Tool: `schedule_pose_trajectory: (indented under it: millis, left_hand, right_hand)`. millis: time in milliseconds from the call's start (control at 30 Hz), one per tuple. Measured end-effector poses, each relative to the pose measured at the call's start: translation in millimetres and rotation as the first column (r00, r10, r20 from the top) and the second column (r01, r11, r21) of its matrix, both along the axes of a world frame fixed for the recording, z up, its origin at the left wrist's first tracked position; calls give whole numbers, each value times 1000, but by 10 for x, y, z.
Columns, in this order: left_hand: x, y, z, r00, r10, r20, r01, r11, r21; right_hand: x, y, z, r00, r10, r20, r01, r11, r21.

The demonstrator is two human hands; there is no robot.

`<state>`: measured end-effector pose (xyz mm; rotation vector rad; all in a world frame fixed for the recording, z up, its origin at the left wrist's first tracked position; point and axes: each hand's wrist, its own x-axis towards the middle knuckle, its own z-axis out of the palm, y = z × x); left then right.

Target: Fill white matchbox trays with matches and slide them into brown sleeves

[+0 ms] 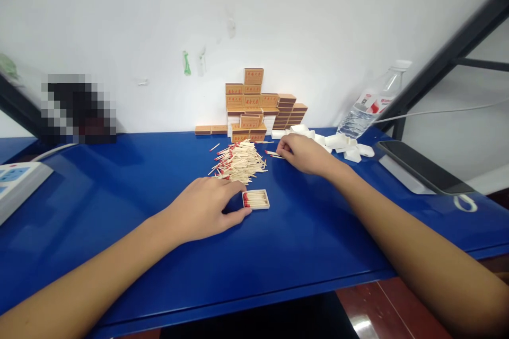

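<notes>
My left hand (209,206) grips the left end of a small white matchbox tray (268,198) between thumb and fingers, flat on the blue table. Red-tipped matches (256,198) lie side by side in the tray, heads toward my left hand. Beyond it is a loose heap of matches (240,161), with heads pointing mostly left. Right of the heap, my right hand (298,152) has its fingers pinched on a few matches (272,154) close to the tabletop. Their red heads stick out to the left; the fingers hide their other ends.
Orange matchboxes (252,100) are stacked against the wall behind the heap. White empty trays (336,141) lie scattered at the right, before a tilted water bottle (360,111). A phone (423,166) rests on a white box at far right. A white device (19,185) stands at far left.
</notes>
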<state>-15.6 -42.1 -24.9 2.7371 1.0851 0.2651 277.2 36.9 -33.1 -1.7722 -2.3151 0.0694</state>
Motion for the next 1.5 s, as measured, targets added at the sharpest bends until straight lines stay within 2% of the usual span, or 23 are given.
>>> schedule_pose_trajectory:
  millis: [167, 400, 633, 800, 967, 1167, 1500]
  left_hand:
    - [-2, -2, -7, 1000, 1, 9, -1, 1000, 4]
    - [0, -7, -8, 1000, -5, 11, 5, 1000, 7]
    - [-17, 6, -34, 999, -9, 36, 7, 999, 52]
    - [-15, 10, -45, 995, 60, 77, -65, 995, 76]
    - [-17, 22, -39, 991, 116, 64, -121, 990, 77]
    - [-11, 31, -38, 991, 124, 52, -127, 990, 63]
    - [-13, 35, -35, 994, 101, 51, -104, 992, 68]
  right_hand:
    - [38, 37, -10, 997, 64, -36, -64, 998, 0]
    - [37, 49, -8, 998, 46, -42, -50, 995, -89]
    - [61, 26, -5, 995, 97, 3, -97, 994, -50]
    - [-32, -109, 175, 971, 174, -164, -182, 982, -39]
    - [-232, -378, 316, 896, 305, -322, -378, 905, -197]
    - [-414, -577, 260, 859, 446, -252, -494, 850, -180]
    - [-512, -650, 251, 863, 472, -180, -492, 866, -87]
